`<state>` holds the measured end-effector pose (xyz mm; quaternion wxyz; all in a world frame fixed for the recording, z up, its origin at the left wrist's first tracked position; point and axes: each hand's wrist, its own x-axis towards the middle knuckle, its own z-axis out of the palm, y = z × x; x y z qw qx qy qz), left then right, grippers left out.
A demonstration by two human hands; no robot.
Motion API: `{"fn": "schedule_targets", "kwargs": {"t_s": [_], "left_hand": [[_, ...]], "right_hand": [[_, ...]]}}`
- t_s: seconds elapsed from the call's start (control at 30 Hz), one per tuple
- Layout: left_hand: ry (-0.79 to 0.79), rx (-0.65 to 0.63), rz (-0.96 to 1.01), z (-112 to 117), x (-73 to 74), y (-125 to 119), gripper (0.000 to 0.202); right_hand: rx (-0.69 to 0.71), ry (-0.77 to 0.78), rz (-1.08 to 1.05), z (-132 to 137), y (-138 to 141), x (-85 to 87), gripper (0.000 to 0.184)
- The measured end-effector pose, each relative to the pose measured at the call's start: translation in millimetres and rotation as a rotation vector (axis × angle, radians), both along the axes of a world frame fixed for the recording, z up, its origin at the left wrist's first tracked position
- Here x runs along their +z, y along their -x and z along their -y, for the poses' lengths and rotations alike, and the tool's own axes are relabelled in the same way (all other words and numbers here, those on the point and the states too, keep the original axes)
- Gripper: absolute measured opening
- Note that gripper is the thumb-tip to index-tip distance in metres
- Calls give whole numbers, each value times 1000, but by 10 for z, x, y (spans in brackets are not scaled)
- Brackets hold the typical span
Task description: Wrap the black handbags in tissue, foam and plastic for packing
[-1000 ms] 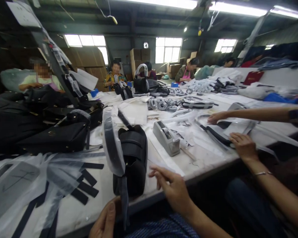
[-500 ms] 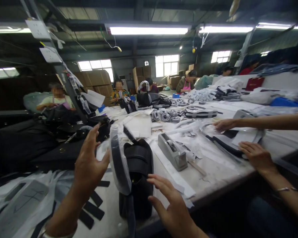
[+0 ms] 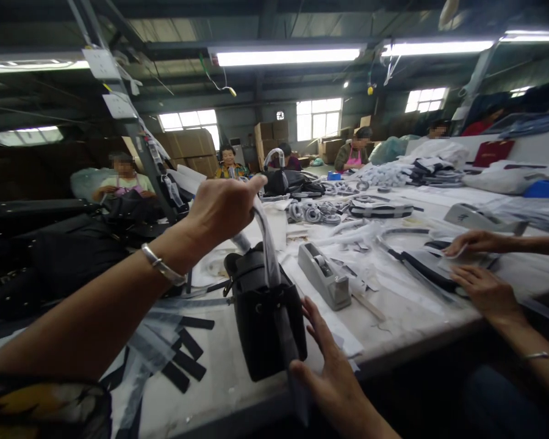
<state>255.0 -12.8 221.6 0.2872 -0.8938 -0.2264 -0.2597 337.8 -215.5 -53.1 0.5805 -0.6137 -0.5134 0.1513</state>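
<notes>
A small black bag [image 3: 260, 329] stands tilted near the front edge of the table. Its wrapped carrying strap [image 3: 268, 244] arches up in clear plastic, and my left hand [image 3: 226, 207] is closed round the top of it. At the bag's lower right side is my right hand [image 3: 332, 372], with thumb and fingers apart. Its fingertips are at the bag's edge and the thumb is beside a dangling strap end [image 3: 290, 347]; whether it touches either is unclear. Left of the bag, several black strap pieces [image 3: 190, 363] in clear plastic lie fanned out.
A grey tape dispenser [image 3: 324, 277] stands right of the bag. Farther right, a co-worker's hands [image 3: 482, 286] handle a black-and-white wrapped piece. Black bags [image 3: 68, 250] are heaped at left; rolled straps [image 3: 313, 211] lie behind. A metal post [image 3: 139, 140] rises at left.
My left hand has gone from open beside the bag to gripping its strap at the top. The bag has turned and tilted, and my right hand stays at its right side.
</notes>
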Motion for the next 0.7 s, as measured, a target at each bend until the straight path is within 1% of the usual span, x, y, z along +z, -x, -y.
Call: {"fn": "schedule_targets", "kwargs": {"t_s": [0.13, 0.2, 0.27, 0.3, 0.37, 0.4, 0.47, 0.5, 0.57, 0.6, 0.63, 0.7], "left_hand": [[15, 35, 190, 330, 335, -24, 34], [61, 3, 219, 552, 460, 26, 30], [126, -55, 230, 756, 527, 87, 32], [154, -82, 227, 822, 536, 110, 34], [199, -82, 224, 835, 495, 115, 38], [234, -55, 213, 772, 445, 93, 38], [342, 46, 176, 523, 282, 7, 40], [403, 86, 123, 358, 171, -48, 38], [523, 169, 22, 20, -99, -142, 34], [587, 183, -44, -123, -247, -165, 38], [648, 179, -101, -234, -395, -165, 49], [738, 145, -178, -339, -664, -77, 74]], "right_hand": [[-12, 50, -47, 106, -196, 217, 104], [51, 88, -89, 172, -268, 326, 110], [169, 119, -176, 253, -290, 403, 114], [233, 135, -229, 295, -285, 428, 114], [318, 168, -313, 354, -267, 449, 112], [340, 191, -331, 361, -266, 446, 109], [352, 248, -338, 304, -305, 411, 99], [352, 279, -348, 241, -346, 378, 93], [359, 364, -409, 71, -456, 285, 82], [349, 405, -444, -16, -515, 231, 79], [319, 427, -464, -89, -571, 180, 79], [209, 396, -415, -164, -656, 114, 78]]}}
